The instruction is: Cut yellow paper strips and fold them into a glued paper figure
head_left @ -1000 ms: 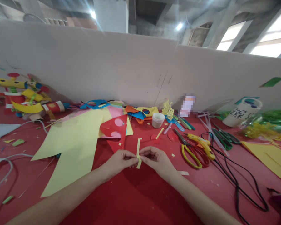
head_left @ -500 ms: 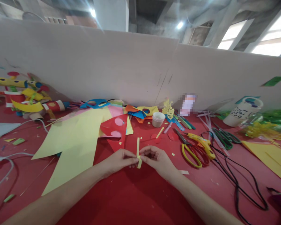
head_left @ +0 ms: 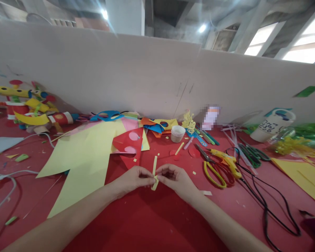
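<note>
Near the middle of the red table, my left hand (head_left: pixel 140 177) and my right hand (head_left: pixel 173 176) meet at a narrow pale yellow paper strip (head_left: pixel 154 165). Both hands pinch it between thumb and fingers where it looks folded or crossed. One end of the strip points up and away, and a short end hangs below the fingertips. The fold itself is partly hidden by the fingers. Left of my hands lie large pale yellow paper sheets (head_left: pixel 86 168) and a red paper piece with pink ovals (head_left: pixel 126 140).
Yellow-handled scissors (head_left: pixel 214 175) and a yellow glue gun (head_left: pixel 227 162) with a black cable lie at right. A white cup (head_left: pixel 177 133) stands beyond my hands. Paper figures (head_left: pixel 28 105) sit at far left, orange-yellow sheets (head_left: pixel 299 178) at right. A white partition (head_left: pixel 107 70) rises behind.
The strip has tilted slightly in my fingers, its lower end swinging a little to the left. Both hands remain nearly in the same place.
</note>
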`<state>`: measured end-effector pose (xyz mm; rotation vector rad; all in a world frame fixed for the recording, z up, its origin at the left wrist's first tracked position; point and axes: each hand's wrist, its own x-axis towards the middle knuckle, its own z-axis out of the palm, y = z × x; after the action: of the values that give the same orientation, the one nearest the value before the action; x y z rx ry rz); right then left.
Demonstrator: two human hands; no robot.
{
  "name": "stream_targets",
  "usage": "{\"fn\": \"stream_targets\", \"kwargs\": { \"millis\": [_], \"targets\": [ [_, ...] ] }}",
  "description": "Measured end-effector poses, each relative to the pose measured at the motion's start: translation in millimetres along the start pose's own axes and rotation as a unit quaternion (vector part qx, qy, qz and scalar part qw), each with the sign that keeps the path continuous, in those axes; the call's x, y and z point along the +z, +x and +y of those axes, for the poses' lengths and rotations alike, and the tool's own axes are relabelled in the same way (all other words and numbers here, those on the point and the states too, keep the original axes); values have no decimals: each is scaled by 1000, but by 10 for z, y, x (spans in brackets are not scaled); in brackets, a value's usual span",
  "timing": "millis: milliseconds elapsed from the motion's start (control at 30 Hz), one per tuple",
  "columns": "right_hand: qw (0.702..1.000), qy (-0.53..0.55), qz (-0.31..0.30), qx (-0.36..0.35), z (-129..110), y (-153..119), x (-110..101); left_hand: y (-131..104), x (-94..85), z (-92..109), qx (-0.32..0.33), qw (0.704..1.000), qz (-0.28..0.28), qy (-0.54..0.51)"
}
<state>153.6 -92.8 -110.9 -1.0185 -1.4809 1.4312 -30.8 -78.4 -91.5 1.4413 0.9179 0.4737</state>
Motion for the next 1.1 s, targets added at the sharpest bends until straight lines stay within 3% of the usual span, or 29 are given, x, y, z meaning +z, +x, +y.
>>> {"fn": "stream_targets", "kwargs": {
  "millis": [667, 1100],
  "targets": [
    [1000, -2, 19, 18, 3, -1, 12, 13, -6, -6, 5, 1000, -23, -16],
    [999, 10, -1, 32, 31, 9, 6, -14, 9, 10, 20, 999, 17, 33]
  ]
}}
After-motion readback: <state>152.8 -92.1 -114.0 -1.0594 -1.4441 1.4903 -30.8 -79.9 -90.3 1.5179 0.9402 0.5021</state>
